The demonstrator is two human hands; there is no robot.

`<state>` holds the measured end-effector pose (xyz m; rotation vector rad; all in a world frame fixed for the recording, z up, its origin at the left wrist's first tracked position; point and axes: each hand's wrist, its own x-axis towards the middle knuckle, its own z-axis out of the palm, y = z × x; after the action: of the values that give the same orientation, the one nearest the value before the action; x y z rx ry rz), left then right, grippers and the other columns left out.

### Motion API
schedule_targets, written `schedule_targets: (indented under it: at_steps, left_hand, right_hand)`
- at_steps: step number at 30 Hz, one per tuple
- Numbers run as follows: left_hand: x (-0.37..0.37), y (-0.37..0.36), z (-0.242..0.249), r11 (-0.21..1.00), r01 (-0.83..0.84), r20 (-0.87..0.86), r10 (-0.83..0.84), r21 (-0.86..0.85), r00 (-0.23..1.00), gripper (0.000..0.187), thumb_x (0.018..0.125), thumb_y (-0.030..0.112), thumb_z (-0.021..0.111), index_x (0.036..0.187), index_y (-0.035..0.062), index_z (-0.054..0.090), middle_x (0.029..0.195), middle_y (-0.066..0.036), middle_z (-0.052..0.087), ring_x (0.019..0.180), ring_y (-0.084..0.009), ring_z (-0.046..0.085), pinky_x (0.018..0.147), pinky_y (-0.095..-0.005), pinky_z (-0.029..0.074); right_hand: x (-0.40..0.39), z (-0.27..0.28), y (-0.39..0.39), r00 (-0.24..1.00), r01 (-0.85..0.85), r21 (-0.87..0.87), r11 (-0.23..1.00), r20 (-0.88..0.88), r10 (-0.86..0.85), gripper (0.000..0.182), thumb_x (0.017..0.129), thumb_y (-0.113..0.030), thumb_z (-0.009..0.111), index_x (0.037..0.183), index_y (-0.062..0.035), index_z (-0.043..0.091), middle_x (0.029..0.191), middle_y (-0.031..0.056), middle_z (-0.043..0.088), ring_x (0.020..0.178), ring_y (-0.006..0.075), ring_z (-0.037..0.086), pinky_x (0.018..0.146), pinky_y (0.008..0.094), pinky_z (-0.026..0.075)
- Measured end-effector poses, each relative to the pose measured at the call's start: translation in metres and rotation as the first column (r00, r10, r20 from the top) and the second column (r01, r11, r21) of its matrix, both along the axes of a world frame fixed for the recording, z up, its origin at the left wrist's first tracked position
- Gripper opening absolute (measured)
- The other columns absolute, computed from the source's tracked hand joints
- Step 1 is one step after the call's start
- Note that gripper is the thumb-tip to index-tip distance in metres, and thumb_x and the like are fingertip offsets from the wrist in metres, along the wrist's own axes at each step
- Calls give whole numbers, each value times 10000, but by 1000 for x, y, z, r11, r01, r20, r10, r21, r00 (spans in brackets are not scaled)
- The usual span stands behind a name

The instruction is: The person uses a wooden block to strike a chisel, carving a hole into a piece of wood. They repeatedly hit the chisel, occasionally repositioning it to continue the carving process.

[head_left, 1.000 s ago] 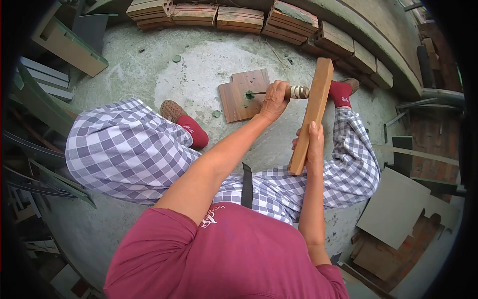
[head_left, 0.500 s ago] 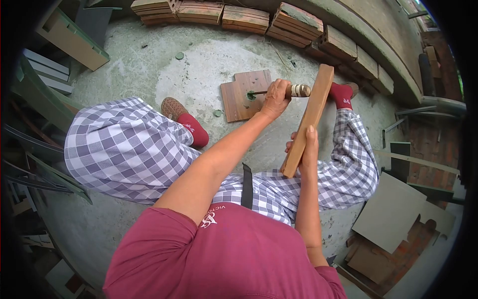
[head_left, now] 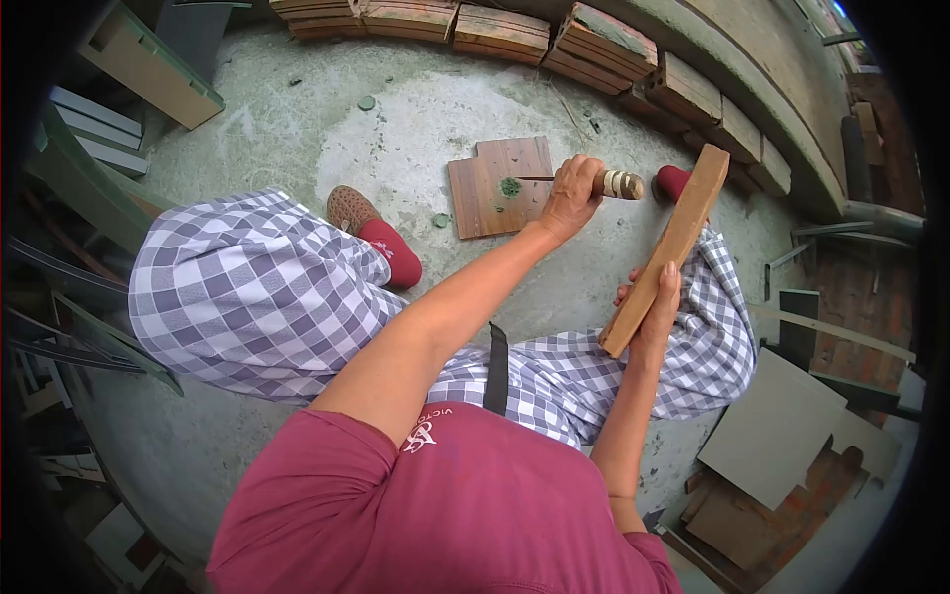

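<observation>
My left hand point(head_left: 574, 198) is wrapped round a chisel, its thin dark shaft pointing left and its wooden handle point(head_left: 621, 185), banded with white tape, sticking out to the right. The chisel's tip is right beside a small heap of green bits point(head_left: 510, 186) on a brown, notched wooden board point(head_left: 477, 213). That board lies flat on the concrete floor between my feet. In my right hand point(head_left: 657, 312) is a long squared wooden bar point(head_left: 678, 233), gripped near its lower end and tilted up to the right. A gap separates the bar from the handle's end.
Stacked hollow bricks point(head_left: 500, 38) line the far side below a concrete ledge. Small green discs point(head_left: 367, 102) lie on the floor. Panels and boards point(head_left: 148, 64) lean at the left; grey sheets point(head_left: 777, 426) lie at the right. My legs are spread on both sides.
The wooden bar has swung right, away from the chisel's handle end. My left hand and the chisel have shifted slightly right, and the green heap shows more fully. The view has moved a little.
</observation>
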<state>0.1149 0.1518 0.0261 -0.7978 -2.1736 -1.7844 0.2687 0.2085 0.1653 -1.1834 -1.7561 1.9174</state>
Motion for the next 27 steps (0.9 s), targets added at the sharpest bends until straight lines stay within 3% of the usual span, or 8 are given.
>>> schedule_targets:
  at_steps: [21,27]
  left_hand:
    - [4,-6,-5,1000,-25,52,25,-12,998,474,641,-63,675,1021,87,434,943,-139,479,912,-354,491,793,-438,411]
    - [4,-9,-7,1000,-17,85,18,-15,996,477,643,-67,673,1026,85,432,948,-139,479,918,-355,493,799,-442,411]
  right_hand:
    - [-13,7,-3,999,-48,32,998,-11,49,501,892,-492,526,1064,-43,384,768,88,517,522,160,555,440,282,485]
    - [-14,7,-3,998,-61,25,998,4,61,546,879,-539,524,1130,-72,394,807,93,528,548,170,567,468,287,494]
